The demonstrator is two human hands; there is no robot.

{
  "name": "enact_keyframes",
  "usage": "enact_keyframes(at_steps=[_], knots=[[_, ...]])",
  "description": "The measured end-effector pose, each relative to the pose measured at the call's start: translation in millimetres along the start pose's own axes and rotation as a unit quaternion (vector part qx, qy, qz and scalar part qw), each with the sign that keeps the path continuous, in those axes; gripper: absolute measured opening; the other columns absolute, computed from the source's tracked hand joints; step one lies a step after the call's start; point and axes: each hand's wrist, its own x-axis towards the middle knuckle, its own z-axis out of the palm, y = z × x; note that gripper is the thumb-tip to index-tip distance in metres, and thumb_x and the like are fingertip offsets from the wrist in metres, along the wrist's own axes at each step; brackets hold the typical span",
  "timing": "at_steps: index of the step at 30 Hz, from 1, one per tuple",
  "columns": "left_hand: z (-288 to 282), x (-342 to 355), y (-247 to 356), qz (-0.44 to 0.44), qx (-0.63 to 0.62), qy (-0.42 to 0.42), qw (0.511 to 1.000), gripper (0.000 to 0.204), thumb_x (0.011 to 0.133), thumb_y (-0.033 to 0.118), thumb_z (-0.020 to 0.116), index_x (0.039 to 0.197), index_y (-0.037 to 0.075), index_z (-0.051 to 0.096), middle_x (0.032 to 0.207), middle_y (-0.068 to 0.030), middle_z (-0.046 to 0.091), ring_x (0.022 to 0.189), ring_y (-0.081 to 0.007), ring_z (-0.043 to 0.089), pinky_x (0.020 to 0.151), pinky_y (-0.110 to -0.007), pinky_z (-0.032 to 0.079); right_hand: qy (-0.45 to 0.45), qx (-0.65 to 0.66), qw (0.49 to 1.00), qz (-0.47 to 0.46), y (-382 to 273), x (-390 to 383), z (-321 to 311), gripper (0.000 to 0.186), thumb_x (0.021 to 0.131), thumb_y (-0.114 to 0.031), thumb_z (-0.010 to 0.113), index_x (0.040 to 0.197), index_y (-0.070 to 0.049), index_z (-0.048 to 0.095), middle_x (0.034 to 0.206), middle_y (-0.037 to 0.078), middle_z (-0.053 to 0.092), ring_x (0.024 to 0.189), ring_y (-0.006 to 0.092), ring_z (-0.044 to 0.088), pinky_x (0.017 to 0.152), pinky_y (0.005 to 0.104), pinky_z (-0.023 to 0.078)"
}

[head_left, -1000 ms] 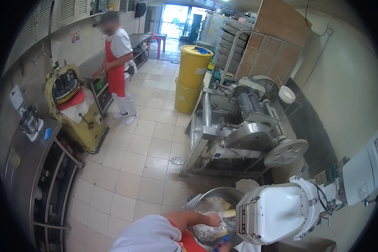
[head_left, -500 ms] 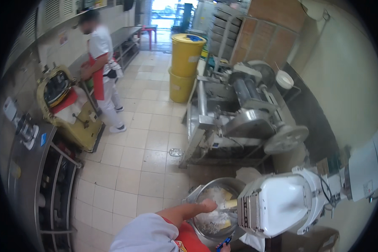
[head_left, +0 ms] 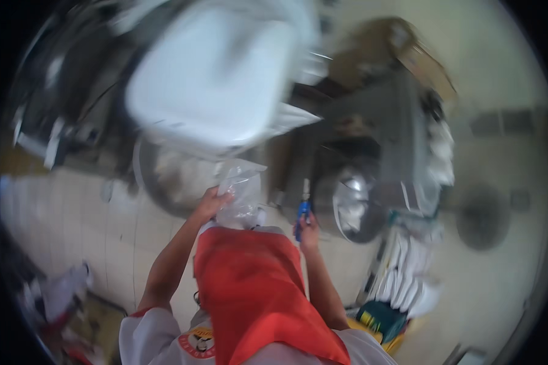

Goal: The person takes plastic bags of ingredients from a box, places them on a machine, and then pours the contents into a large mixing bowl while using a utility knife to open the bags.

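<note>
My left hand [head_left: 212, 204] grips a clear, crumpled plastic bag [head_left: 242, 193], its fingers closed on the bag's side. In my right hand [head_left: 308, 227] is a slim blue-handled tool [head_left: 304, 208] with a pale, metal-looking tip that points away from me. Blur hides its exact kind. Just beyond my left hand stands the mixer's metal bowl [head_left: 141, 167] with whitish contents [head_left: 179, 176], partly covered by the white mixer head [head_left: 210, 79].
To the right, a metal bowl [head_left: 374, 228] holds something white and shiny, beside a grey bin-like container [head_left: 402, 131]. Cardboard boxes [head_left: 371, 52] are at the far right. White packages [head_left: 402, 277] lie nearer on the right. The tiled floor [head_left: 115, 225] shows at left.
My view has swung right and down. My left hand has come out of the mixer bowl and now holds the plastic bag. The blue-handled tool is still in my right hand.
</note>
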Motion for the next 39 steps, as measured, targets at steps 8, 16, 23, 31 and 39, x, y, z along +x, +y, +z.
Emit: enact_keyframes(at_steps=[8,16,23,31,39], knots=[[255,113,30,-0.062,-0.040,-0.105,0.992,0.017,0.088,0.011,0.063,0.104,0.004,0.064,0.091,-0.0049,0.066,0.078,-0.0129,0.061,0.071,-0.030,0.050,0.120,0.091,0.988,-0.016,45,-41,-136,0.050,0.093,-0.008,0.051,0.140,-0.006,0.034,0.073,0.005,0.056,0.054,0.0123,0.053,0.048,0.0267,0.044],[431,229,-22,-0.101,0.052,-0.103,0.988,0.033,0.087,0.017,0.066,0.114,0.000,0.056,0.102,-0.0127,0.064,0.086,-0.0182,0.061,0.077,-0.033,0.049,0.248,0.133,0.959,-0.016,90,-80,-253,0.056,0.095,-0.002,0.047,0.146,-0.005,0.025,0.075,0.005,0.057,0.054,0.0102,0.052,0.048,0.0249,0.044],[584,172,-57,0.070,0.579,-0.132,0.802,0.066,0.077,0.035,0.073,0.128,0.000,0.047,0.126,-0.0228,0.051,0.123,-0.0344,0.045,0.104,-0.039,0.037,0.366,0.159,0.916,0.051,124,-117,-346,0.055,0.093,0.001,0.046,0.145,-0.004,0.029,0.073,0.005,0.057,0.051,0.0099,0.051,0.046,0.0237,0.042],[732,277,-187,0.221,0.655,-0.218,0.689,0.046,0.086,0.019,0.056,0.128,0.003,0.048,0.125,-0.0206,0.053,0.120,-0.0330,0.049,0.094,-0.048,0.044,0.402,0.171,0.894,0.102,166,-150,-381,0.054,0.093,0.001,0.046,0.144,-0.004,0.028,0.072,0.004,0.056,0.053,0.0095,0.051,0.047,0.0233,0.043],[732,343,-255,0.068,0.676,-0.194,0.708,0.045,0.075,0.009,0.061,0.119,0.003,0.053,0.124,-0.0177,0.053,0.116,-0.0365,0.053,0.097,-0.044,0.043,0.395,0.301,0.857,0.139,179,-161,-369,0.031,0.090,0.004,0.049,0.120,-0.005,0.047,0.076,0.006,0.058,0.058,0.0148,0.055,0.051,0.0262,0.045]])
